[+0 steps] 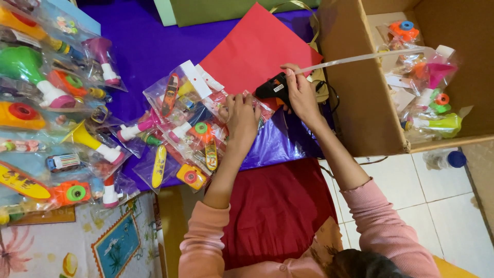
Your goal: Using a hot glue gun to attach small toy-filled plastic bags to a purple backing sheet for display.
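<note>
Your right hand [300,92] is curled closed around the black glue gun [274,86], its stick angled toward the cardboard box [355,103], which holds bagged toys. Your left hand [242,117], fingers bent, presses flat on 1 clear toy packet [206,116] just beside the gun.

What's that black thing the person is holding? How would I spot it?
Find the big brown cardboard box on the right, then the red paper sheet beside it. At that sheet's lower edge the right hand grips a black glue gun. It is the only black tool there, with a long clear stick poking out towards the box.
</note>
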